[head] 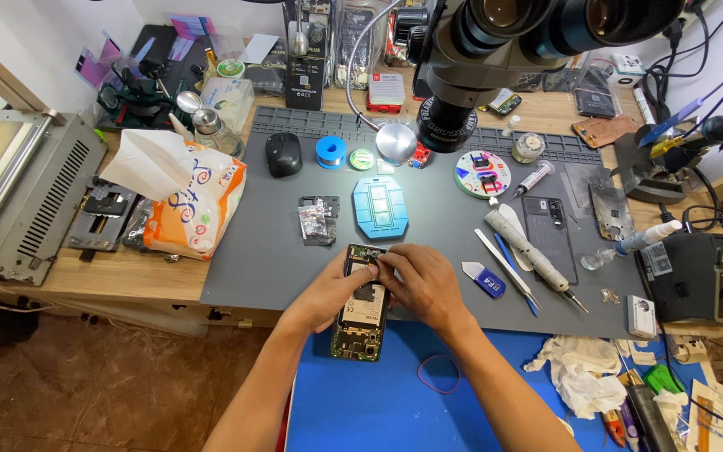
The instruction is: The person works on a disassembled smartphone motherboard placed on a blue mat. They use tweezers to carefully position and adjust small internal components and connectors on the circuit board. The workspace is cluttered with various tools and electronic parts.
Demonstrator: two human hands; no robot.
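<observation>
Opened phone lying at the near edge of the grey mat on the worktop, circuit boards exposed inside its shell. Left hand cupping the phone's left side; right hand curled over its top, fingertips pinching a small part there.

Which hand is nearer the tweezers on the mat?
Right. The right hand sits on the opened phone, just left of the tweezers; the left hand is farther, at the phone's left edge.
</observation>
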